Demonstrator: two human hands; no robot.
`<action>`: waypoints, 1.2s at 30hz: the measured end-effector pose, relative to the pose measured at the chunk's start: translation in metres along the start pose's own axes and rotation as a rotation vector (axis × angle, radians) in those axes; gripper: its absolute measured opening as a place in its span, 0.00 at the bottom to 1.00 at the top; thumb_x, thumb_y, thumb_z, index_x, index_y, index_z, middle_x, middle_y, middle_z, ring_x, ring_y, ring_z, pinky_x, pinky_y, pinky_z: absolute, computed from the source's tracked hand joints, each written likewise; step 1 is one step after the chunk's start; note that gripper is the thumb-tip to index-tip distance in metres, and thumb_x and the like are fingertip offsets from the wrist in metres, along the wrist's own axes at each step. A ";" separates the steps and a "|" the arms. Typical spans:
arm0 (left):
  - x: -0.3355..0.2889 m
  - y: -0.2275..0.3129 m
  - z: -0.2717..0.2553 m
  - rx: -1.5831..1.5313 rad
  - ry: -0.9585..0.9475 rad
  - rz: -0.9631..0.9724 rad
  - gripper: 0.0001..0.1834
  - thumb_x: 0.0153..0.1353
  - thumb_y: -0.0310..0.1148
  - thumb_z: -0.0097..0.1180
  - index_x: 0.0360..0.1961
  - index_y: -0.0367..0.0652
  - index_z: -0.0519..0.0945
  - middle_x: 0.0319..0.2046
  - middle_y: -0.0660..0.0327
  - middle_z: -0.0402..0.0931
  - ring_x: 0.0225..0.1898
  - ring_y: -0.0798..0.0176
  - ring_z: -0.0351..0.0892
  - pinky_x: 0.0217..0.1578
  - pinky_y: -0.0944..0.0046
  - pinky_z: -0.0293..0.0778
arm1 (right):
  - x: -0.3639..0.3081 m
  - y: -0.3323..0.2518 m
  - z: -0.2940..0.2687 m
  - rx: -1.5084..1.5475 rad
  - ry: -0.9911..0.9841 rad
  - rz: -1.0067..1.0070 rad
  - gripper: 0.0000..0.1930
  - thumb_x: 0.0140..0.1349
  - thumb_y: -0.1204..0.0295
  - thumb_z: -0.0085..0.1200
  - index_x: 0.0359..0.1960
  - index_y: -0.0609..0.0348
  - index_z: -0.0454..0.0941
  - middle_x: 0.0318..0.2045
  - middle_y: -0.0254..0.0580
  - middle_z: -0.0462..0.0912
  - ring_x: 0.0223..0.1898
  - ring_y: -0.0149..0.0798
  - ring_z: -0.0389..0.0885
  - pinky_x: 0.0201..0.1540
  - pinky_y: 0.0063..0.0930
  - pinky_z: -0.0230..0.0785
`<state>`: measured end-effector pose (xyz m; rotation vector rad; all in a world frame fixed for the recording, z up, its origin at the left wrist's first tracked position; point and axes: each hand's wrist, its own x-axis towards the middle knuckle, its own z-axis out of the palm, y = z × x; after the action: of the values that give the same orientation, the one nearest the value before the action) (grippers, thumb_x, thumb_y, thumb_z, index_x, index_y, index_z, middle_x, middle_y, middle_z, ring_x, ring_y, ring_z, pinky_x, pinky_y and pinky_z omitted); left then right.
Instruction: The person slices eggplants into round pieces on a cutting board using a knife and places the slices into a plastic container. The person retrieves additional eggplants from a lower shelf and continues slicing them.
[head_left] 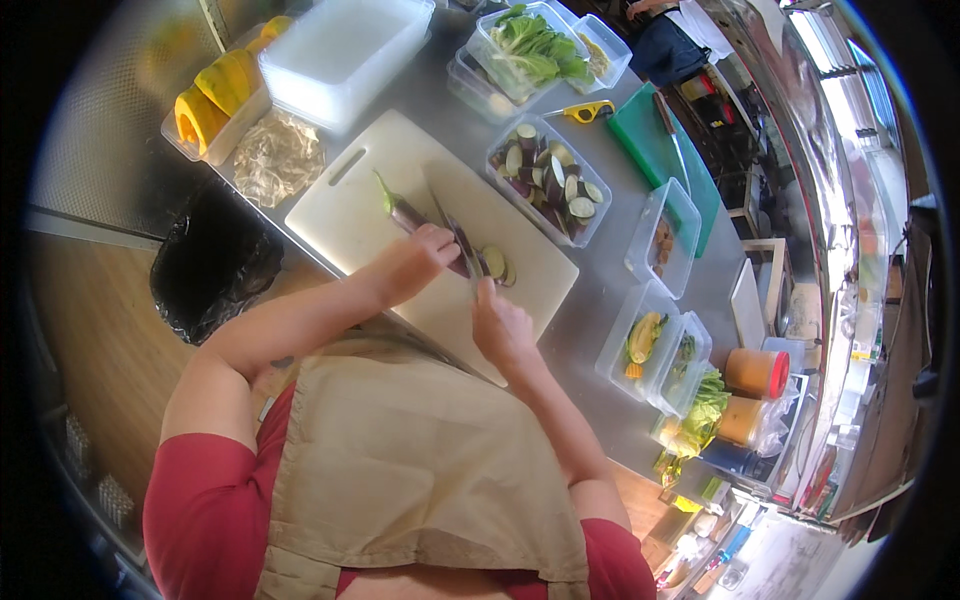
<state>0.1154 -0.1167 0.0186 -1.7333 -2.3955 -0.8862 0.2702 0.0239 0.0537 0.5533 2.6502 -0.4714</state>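
A purple eggplant (pixel 405 211) with a green stem lies on the white cutting board (pixel 350 215). My left hand (pixel 418 262) is closed around its body and steadies it against the board. My right hand (pixel 501 322) grips the handle of a kitchen knife (pixel 459 235), whose blade points away from me alongside the eggplant's cut end. Cut eggplant slices (pixel 497 264) rest on the board just right of the blade. Beyond the board, a clear plastic container (pixel 548 232) holds many cut eggplant pieces.
Stacked clear containers (pixel 345 50) and crumpled plastic wrap (pixel 279 158) stand at the far left, near pumpkin pieces (pixel 222 85). Yellow-handled scissors (pixel 585 111) lie by a green cutting board (pixel 650 140) with another knife (pixel 668 120). A black-lined bin (pixel 215 265) stands left below the counter.
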 end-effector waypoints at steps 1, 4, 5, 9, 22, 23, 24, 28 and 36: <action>0.000 -0.002 -0.004 -0.012 0.029 0.018 0.11 0.54 0.23 0.53 0.40 0.39 0.78 0.41 0.59 0.76 0.49 0.54 0.75 0.45 0.60 0.80 | -0.001 -0.002 -0.006 0.016 0.034 -0.013 0.13 0.69 0.64 0.47 0.46 0.57 0.60 0.32 0.59 0.83 0.35 0.65 0.82 0.35 0.58 0.72; -0.007 -0.018 -0.005 -0.009 -0.002 -0.018 0.12 0.54 0.22 0.52 0.40 0.38 0.78 0.41 0.58 0.76 0.49 0.54 0.75 0.45 0.59 0.79 | -0.024 -0.017 -0.034 0.002 -0.014 -0.007 0.13 0.70 0.64 0.46 0.46 0.57 0.60 0.33 0.58 0.83 0.35 0.64 0.82 0.36 0.58 0.73; -0.008 -0.017 -0.006 -0.010 -0.007 -0.027 0.12 0.54 0.22 0.52 0.40 0.38 0.78 0.41 0.58 0.76 0.49 0.54 0.74 0.45 0.59 0.79 | -0.037 -0.016 -0.037 -0.017 -0.060 0.005 0.13 0.70 0.63 0.45 0.47 0.57 0.61 0.34 0.57 0.83 0.36 0.64 0.83 0.36 0.57 0.73; -0.008 -0.016 -0.007 -0.003 -0.047 -0.044 0.11 0.53 0.22 0.52 0.40 0.38 0.78 0.41 0.57 0.75 0.49 0.53 0.74 0.46 0.60 0.79 | -0.056 -0.007 -0.024 -0.024 -0.152 0.076 0.13 0.70 0.63 0.45 0.48 0.57 0.61 0.34 0.57 0.83 0.36 0.64 0.83 0.37 0.57 0.74; -0.008 -0.028 -0.015 0.075 -0.017 -0.036 0.13 0.53 0.23 0.53 0.41 0.41 0.78 0.40 0.59 0.76 0.48 0.55 0.74 0.44 0.62 0.78 | -0.014 -0.038 -0.041 0.047 -0.004 0.039 0.14 0.68 0.64 0.47 0.47 0.58 0.60 0.34 0.62 0.82 0.37 0.65 0.81 0.38 0.58 0.71; -0.008 -0.028 -0.016 0.079 -0.042 -0.040 0.13 0.53 0.23 0.53 0.41 0.41 0.78 0.40 0.59 0.76 0.48 0.55 0.75 0.45 0.61 0.78 | -0.026 -0.038 -0.043 0.041 -0.051 0.044 0.14 0.68 0.64 0.47 0.47 0.58 0.60 0.33 0.62 0.82 0.37 0.66 0.81 0.38 0.58 0.71; -0.007 -0.029 -0.016 0.082 -0.067 -0.045 0.12 0.53 0.23 0.53 0.41 0.41 0.78 0.39 0.59 0.76 0.48 0.55 0.75 0.45 0.61 0.78 | -0.034 -0.037 -0.038 0.036 -0.070 0.054 0.14 0.68 0.64 0.47 0.47 0.58 0.60 0.33 0.62 0.82 0.37 0.66 0.81 0.38 0.59 0.71; -0.006 -0.031 -0.014 0.105 -0.121 -0.043 0.12 0.53 0.24 0.53 0.40 0.42 0.78 0.39 0.59 0.76 0.48 0.55 0.75 0.46 0.61 0.77 | -0.035 -0.034 -0.016 0.037 -0.107 0.079 0.13 0.69 0.65 0.45 0.47 0.58 0.60 0.33 0.62 0.83 0.36 0.65 0.82 0.39 0.58 0.73; -0.004 -0.044 -0.024 -0.009 -0.056 0.005 0.14 0.53 0.23 0.52 0.42 0.40 0.80 0.41 0.58 0.76 0.47 0.54 0.74 0.46 0.61 0.77 | 0.031 -0.035 -0.006 0.104 0.142 0.012 0.14 0.69 0.65 0.45 0.48 0.60 0.61 0.32 0.63 0.83 0.35 0.66 0.82 0.38 0.57 0.73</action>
<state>0.0709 -0.1402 0.0186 -1.7902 -2.4236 -0.8607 0.2262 0.0056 0.0541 0.6568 2.7669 -0.5887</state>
